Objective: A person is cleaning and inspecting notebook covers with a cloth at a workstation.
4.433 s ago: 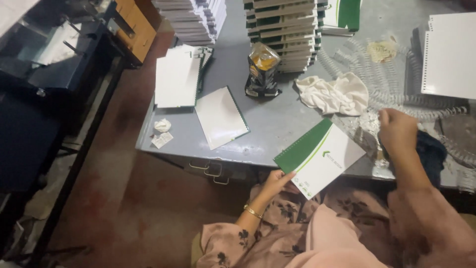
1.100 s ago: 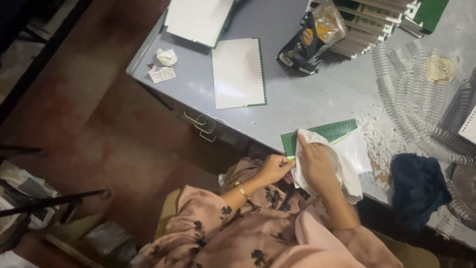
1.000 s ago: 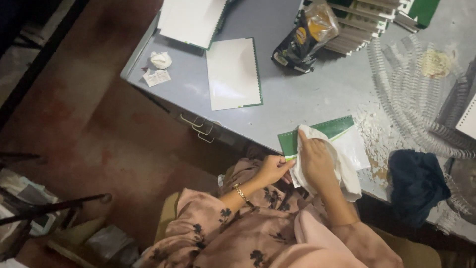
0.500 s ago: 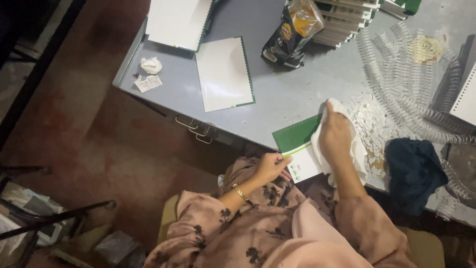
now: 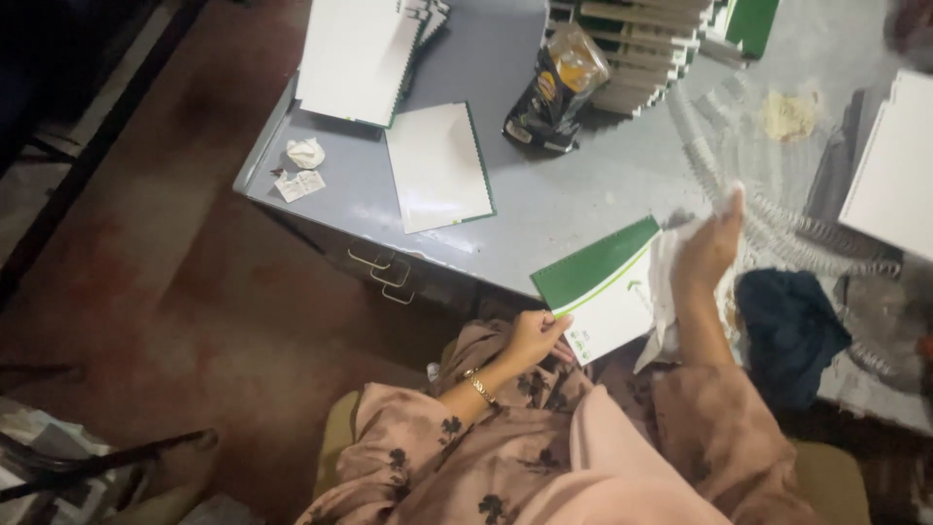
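We see the left hand [image 5: 533, 335] pinching the near corner of a green-and-white card cover [image 5: 603, 292], fingers curled around its edge. That cover hangs half over the near edge of the grey metal table [image 5: 573, 190], between the two hands. The right hand [image 5: 708, 251] presses a crumpled white cloth [image 5: 664, 292] against the cover's far side, fingers loosely bent around it. Just right of that hand lie a dark blue cloth [image 5: 789, 331] and loose white spiral binding coils [image 5: 777, 209].
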